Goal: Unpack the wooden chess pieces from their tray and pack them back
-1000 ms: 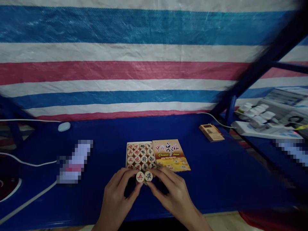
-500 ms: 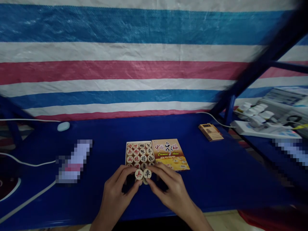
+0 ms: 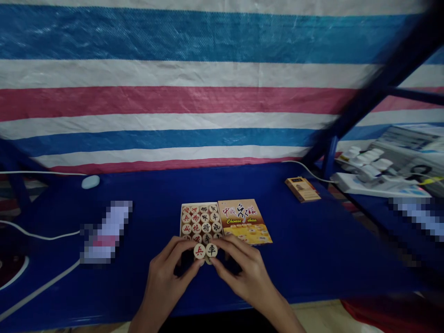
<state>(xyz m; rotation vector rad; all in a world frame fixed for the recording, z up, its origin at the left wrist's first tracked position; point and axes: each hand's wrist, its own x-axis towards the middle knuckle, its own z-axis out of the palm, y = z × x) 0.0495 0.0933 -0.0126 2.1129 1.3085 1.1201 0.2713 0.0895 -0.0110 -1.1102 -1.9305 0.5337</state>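
Observation:
My left hand (image 3: 166, 273) pinches a round chess piece with a red character (image 3: 199, 251) between thumb and forefinger. Beside it, touching or nearly so, a piece with a black character (image 3: 211, 250) is pinched by my right hand (image 3: 248, 270). Both pieces face me, above the near edge of an open box (image 3: 181, 222) filled with rows of red and black pieces. Part of another piece shows just below the two. The printed Chinese chess lid (image 3: 246, 222) lies against the box's right side. My hands hide the box's near part.
On the blue table (image 3: 312, 263) are a blurred-out phone-like object (image 3: 109, 233) and a white rounded object (image 3: 90, 181) at left, with cables. At right lie a small brown box (image 3: 302, 189) and a loaded power strip (image 3: 378, 186). A striped sheet (image 3: 208, 101) hangs behind.

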